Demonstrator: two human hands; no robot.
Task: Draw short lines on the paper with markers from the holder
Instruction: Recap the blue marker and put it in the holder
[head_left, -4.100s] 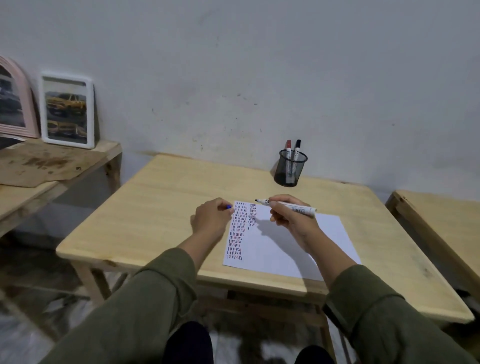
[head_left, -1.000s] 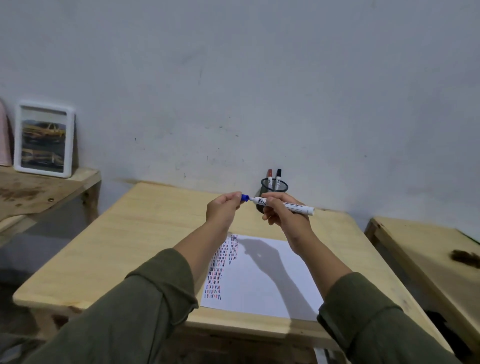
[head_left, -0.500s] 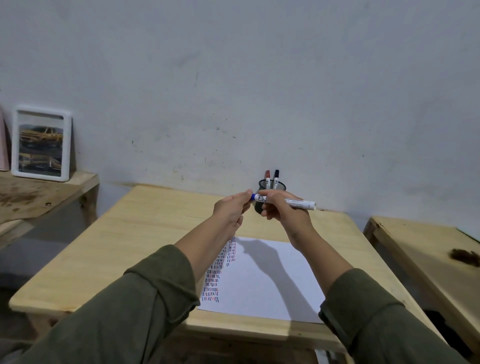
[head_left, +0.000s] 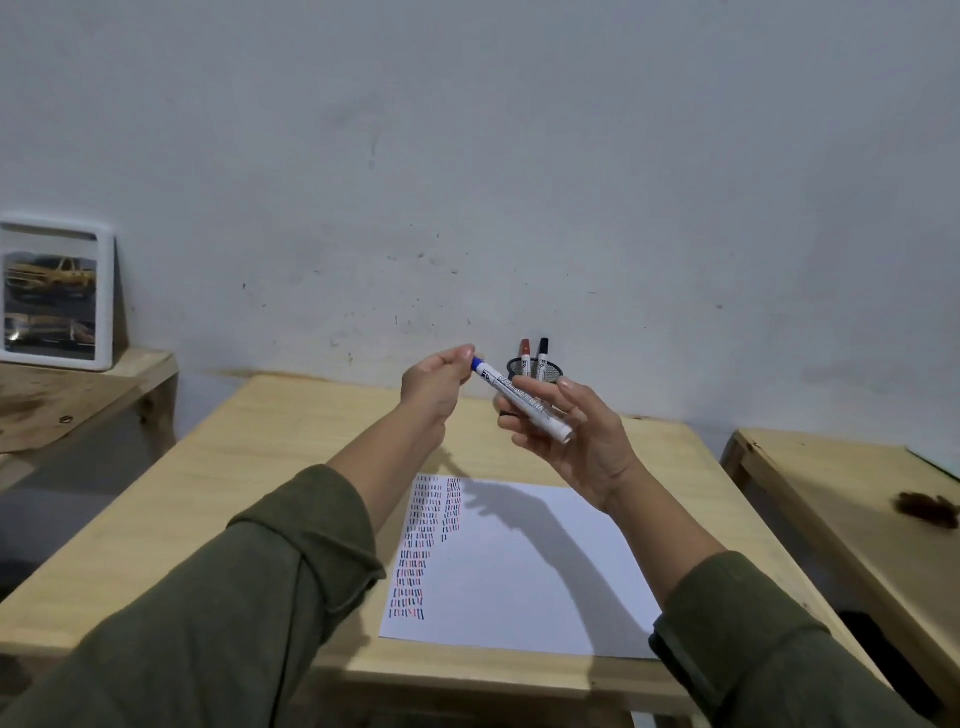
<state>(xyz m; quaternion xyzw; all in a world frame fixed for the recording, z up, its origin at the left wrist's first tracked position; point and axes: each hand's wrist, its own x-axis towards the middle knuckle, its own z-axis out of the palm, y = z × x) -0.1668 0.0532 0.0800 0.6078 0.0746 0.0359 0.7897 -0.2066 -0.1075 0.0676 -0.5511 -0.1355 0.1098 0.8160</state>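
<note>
A white marker with a blue cap (head_left: 522, 404) is held in the air above the wooden table (head_left: 270, 467). My left hand (head_left: 436, 384) pinches its blue cap end. My right hand (head_left: 576, 436) cradles the barrel loosely, fingers partly spread. Behind my hands stands a black mesh holder (head_left: 537, 370) with a red marker (head_left: 525, 353) and a black marker (head_left: 543, 352) upright in it. A white paper (head_left: 519, 571) lies on the table below, with columns of short blue, red and black lines (head_left: 426, 540) along its left side.
A white picture frame (head_left: 54, 293) leans on the wall on a lower wooden shelf (head_left: 78, 395) at the left. Another wooden table (head_left: 852, 499) stands at the right with a dark clump (head_left: 927, 509) on it.
The cap went back onto the marker tip. My hands rose from the paper to in front of the holder. The marker now tilts down to the right and my right fingers have loosened.
</note>
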